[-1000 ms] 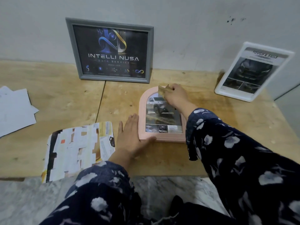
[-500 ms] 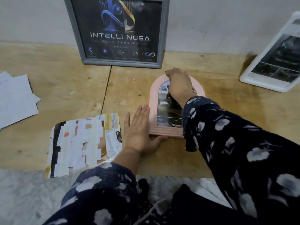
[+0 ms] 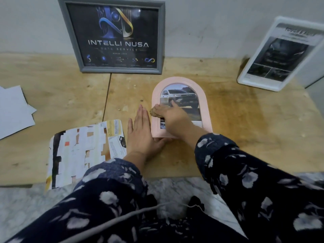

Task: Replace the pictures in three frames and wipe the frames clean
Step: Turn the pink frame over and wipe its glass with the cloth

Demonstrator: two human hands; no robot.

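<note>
A pink arched frame point(image 3: 203, 109) lies flat on the wooden tabletop point(image 3: 245, 120), roughly at the centre of the view, with a picture of a pale off-road car showing behind its glass. The person's left hand point(image 3: 140, 135) rests flat on the wood at the frame's nine o'clock, fingers straight and together, the thumb stretched out along the frame's near edge so that the hand braces it. The right hand point(image 3: 172, 114) reaches in from five o'clock and lies over the left half of the frame, pressing a small brownish cloth point(image 3: 155, 112) onto the glass and the pink border; its fingers bend over the cloth, the forefinger pointing up toward the car (how tightly they hold the cloth cannot be told, since most of it is hidden beneath the hand). At twelve o'clock from the pink frame a grey frame point(image 3: 112, 35) with a dark poster reading INTELLI NUSA leans upright against the wall point(image 3: 201, 23). At two o'clock a white frame point(image 3: 280, 55) holding a dark car sheet also leans back against the wall, tilted. At eight o'clock, just beside the left hand, lies a printed sheet point(image 3: 84, 153) patched with pale blocks, overhanging the table's near edge. White papers point(image 3: 14, 111) lie at nine o'clock, well apart. Both sleeves are dark with pale flowers.
</note>
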